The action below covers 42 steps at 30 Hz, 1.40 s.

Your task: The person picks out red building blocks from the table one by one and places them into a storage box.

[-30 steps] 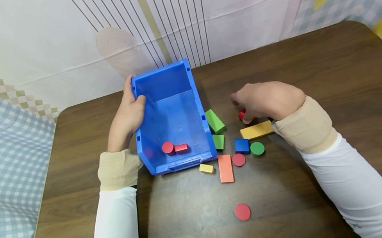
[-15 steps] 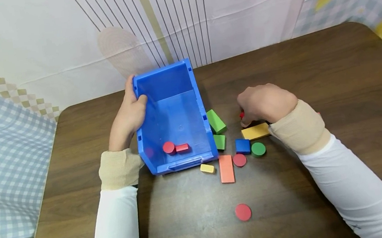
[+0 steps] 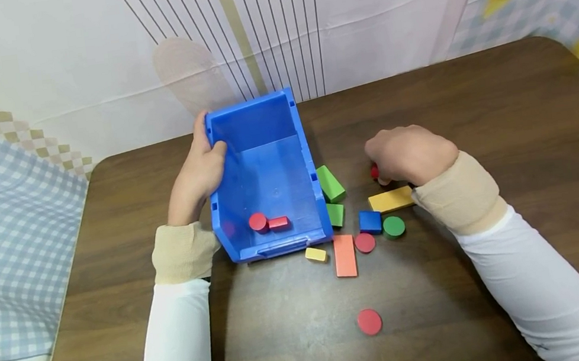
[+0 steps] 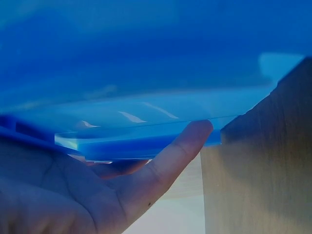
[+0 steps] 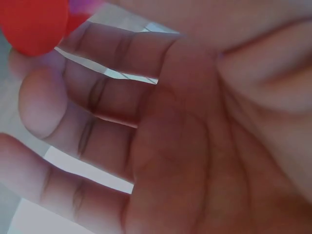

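My left hand [image 3: 198,173] grips the left wall of a blue plastic bin [image 3: 274,170], thumb over the rim. In the left wrist view a finger [image 4: 170,163] lies against the bin's blue wall. Two red blocks, a round one [image 3: 258,223] and a small oblong one [image 3: 279,223], lie inside near the bin's front. To the right, my right hand [image 3: 412,154] pinches a red block [image 3: 374,171] low over the table; its rounded red face [image 5: 34,24] shows in the right wrist view. A long yellow block [image 3: 390,199] lies just in front of that hand.
Beside the bin lie two green blocks [image 3: 330,184], a blue block [image 3: 370,222], a green disc [image 3: 394,227], a red disc [image 3: 365,243], an orange block [image 3: 344,256] and a small yellow block [image 3: 316,255]. Another red disc [image 3: 370,321] lies nearer. A patterned curtain [image 3: 382,9] hangs behind the table.
My right hand's fingers have drawn in closer around the red block, and the hand has shifted slightly. The left hand and the bin keep their place; the head view has moved a little.
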Tool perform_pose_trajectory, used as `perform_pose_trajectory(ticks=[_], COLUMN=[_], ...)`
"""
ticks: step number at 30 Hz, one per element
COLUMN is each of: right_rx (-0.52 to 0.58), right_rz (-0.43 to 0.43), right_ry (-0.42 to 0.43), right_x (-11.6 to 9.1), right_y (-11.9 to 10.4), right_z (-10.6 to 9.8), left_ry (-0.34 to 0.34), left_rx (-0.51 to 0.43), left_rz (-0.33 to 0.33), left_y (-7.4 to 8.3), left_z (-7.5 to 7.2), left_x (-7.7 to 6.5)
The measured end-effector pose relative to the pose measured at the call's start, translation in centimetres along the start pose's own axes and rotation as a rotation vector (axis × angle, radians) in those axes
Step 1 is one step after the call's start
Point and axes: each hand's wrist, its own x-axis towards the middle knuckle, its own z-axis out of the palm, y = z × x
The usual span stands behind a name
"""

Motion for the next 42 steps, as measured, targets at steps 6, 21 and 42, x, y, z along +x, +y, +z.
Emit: perform_pose_trajectory(ticks=[6, 21, 42], right_rx=[-0.010, -0.007, 0.019], right_rz=[-0.004, -0.017, -0.093], right_ry=[0.004, 0.007, 0.051], right_x=[-0.2, -1.5, -3.3], right_y=[0.1, -0.1, -1.5], right_z=[-0.2, -1.1, -1.7], left_ry=[0.002, 0.011, 0.006], left_rx=[0.002, 0.016, 0.010], left_rz=[-0.001, -0.014, -0.018], left_y=[0.0, 0.3, 0.0], left_z=[0.1, 0.0, 0.1], left_x=[0.0, 0.1, 0.1])
